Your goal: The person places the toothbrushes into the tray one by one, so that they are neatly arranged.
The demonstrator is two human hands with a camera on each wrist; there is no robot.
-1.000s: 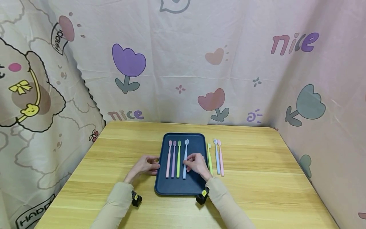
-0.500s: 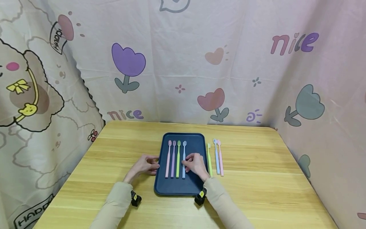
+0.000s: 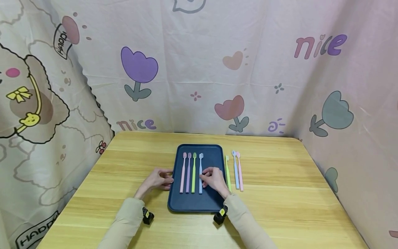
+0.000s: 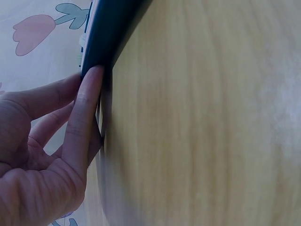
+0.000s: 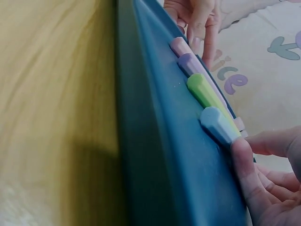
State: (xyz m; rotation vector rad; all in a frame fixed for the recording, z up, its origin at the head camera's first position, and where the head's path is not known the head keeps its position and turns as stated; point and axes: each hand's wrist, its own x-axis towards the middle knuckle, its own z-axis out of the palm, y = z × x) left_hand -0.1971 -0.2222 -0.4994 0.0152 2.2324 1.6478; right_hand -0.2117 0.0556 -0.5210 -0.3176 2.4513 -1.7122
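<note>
A dark blue tray (image 3: 211,204) lies on the table with several toothbrushes side by side on it. From the left they are pink (image 3: 182,176), purple (image 3: 188,174), green (image 3: 194,174) and light blue (image 3: 200,166). My right hand (image 3: 214,179) pinches the light blue toothbrush partway down its handle, between thumb and index finger; in the right wrist view, the thumb (image 5: 243,162) presses against that handle. At the tray's left edge, my left hand (image 3: 160,178) grips the rim, its fingertips against the side wall in the left wrist view.
Right of the tray, on the wooden table (image 3: 280,193), lie a green toothbrush (image 3: 228,173) close to the rim, a blue toothbrush (image 3: 236,174) and a pink toothbrush (image 3: 240,174). A patterned curtain (image 3: 186,69) hangs behind the table and along both sides.
The light blue toothbrush has shifted slightly left at its head end and now lies straighter, nearly parallel to the others. My right hand has kept its pinch; the left hand has stayed at the rim.
</note>
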